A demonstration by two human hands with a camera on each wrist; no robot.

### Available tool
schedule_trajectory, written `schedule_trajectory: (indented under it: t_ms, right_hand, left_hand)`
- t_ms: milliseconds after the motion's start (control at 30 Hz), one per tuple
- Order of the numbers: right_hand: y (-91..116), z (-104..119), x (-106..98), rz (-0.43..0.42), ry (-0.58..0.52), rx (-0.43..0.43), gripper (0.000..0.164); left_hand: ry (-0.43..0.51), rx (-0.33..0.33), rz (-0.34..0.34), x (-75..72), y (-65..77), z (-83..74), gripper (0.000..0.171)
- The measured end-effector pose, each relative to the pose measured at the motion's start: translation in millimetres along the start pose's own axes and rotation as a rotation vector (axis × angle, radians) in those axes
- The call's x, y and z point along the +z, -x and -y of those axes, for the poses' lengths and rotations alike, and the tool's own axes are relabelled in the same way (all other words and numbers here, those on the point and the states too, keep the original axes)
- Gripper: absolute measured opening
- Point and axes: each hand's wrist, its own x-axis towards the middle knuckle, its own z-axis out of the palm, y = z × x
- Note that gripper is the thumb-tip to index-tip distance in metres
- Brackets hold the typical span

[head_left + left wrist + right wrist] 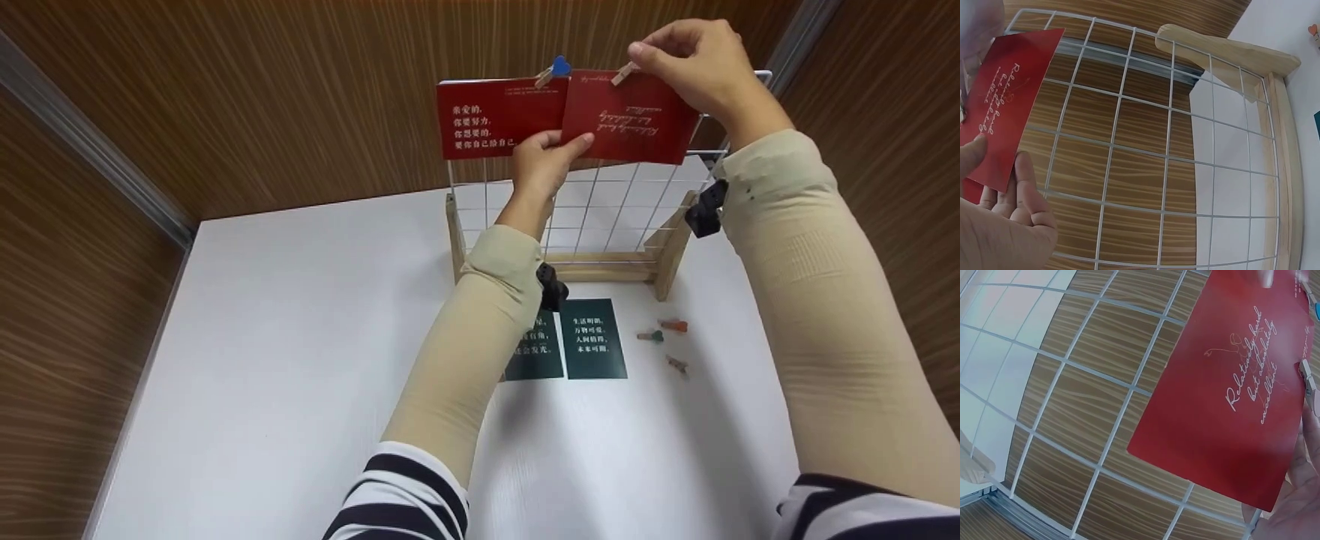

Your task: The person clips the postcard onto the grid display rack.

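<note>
A red card with white script [630,124] stands against the top of a white wire grid [592,206]. My left hand [541,169] pinches its lower left corner, the thumb in front and the other fingers behind, as the left wrist view shows. At the card's top edge my right hand [709,67] pinches a small wooden clothespin [1309,379], whose jaws sit over the edge. Beside it, a second red card with Chinese text [480,112] hangs from the grid's top, with a blue-heart clothespin [553,70] near the cards' meeting edges.
The grid stands in a wooden base [600,270] on a white table [285,360]. In front lie two dark green cards [596,341], one partly behind my left forearm. Orange [673,325], green [650,337] and plain [676,365] clothespins lie to their right. A wood-grained wall [300,97] rises behind.
</note>
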Motion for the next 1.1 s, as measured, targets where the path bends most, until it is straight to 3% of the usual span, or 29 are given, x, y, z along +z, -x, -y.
schedule_trajectory:
  t_ms: [133, 267, 433, 600, 833, 1100]
  right_hand:
    - [1.3, -1.9, -3.0, -0.032, -0.048, -0.013, 0.046]
    - [3.3, -6.1, -3.7, -0.059, -0.076, -0.048, 0.042]
    - [6.2, -14.4, -4.4, -0.099, -0.09, -0.121, 0.038]
    - [7.4, -21.7, -8.2, -0.134, -0.102, -0.148, 0.041]
    - [7.0, -32.6, -15.3, -0.191, -0.113, -0.166, 0.043]
    - [10.7, -49.4, -23.5, -0.276, -0.109, -0.185, 0.042]
  left_hand:
    - [-0.004, -0.075, 0.02, 1.7, 1.1, 1.1, 0.043]
    - [0.035, -0.132, 0.066, 2.6, 2.3, 3.7, 0.044]
    - [0.03, -0.147, 0.147, 2.2, 4.7, 7.2, 0.043]
    - [0.0, -0.164, 0.173, 2.5, 6.9, 11.5, 0.048]
    - [-0.017, -0.208, 0.192, 3.9, 9.1, 21.9, 0.077]
    - [-0.032, -0.205, 0.232, 4.4, 13.1, 34.6, 0.063]
